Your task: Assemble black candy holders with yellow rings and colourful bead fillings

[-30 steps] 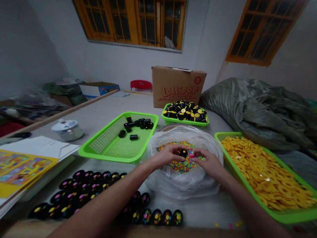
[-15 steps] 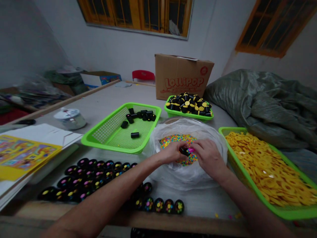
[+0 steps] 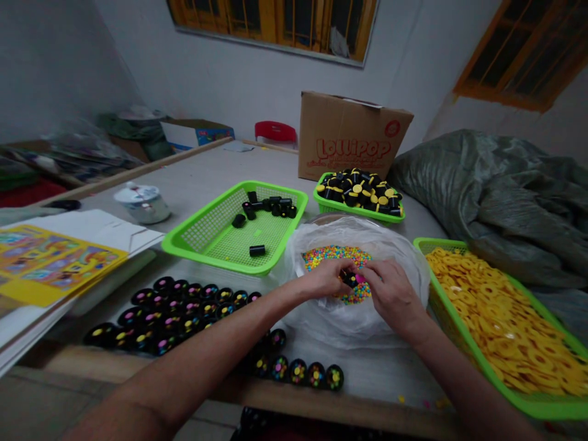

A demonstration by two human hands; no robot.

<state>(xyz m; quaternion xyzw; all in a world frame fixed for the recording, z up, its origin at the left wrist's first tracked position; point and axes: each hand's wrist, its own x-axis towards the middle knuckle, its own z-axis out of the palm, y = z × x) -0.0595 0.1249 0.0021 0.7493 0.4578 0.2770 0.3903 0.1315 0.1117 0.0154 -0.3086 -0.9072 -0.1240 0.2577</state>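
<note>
My left hand (image 3: 328,278) pinches a small black cylindrical capsule (image 3: 349,280) above a heap of multicoloured candy beads (image 3: 335,257). My right hand (image 3: 392,295) is right beside it, its fingertips on a pink piece (image 3: 361,278) at the capsule's end. The beads lie in a bowl lined with a clear plastic bag (image 3: 395,324). Rows of black capsules (image 3: 184,312) filled with coloured beads stand on the table left of my left forearm. The capsule's inside is hidden by my fingers.
A green basket (image 3: 206,260) holds loose black cylinders. Another (image 3: 358,214) holds black-and-yellow pieces, and a green tray (image 3: 482,355) holds yellow rings. A cardboard Lollipop box (image 3: 349,135), green bedding (image 3: 482,196), a white tub (image 3: 142,205) and printed yellow sheets (image 3: 59,263) surround them.
My hands have come closer together around the black capsule, and the pink piece now sits at its end. The whole scene has shifted right and up in the view as my head moved.
</note>
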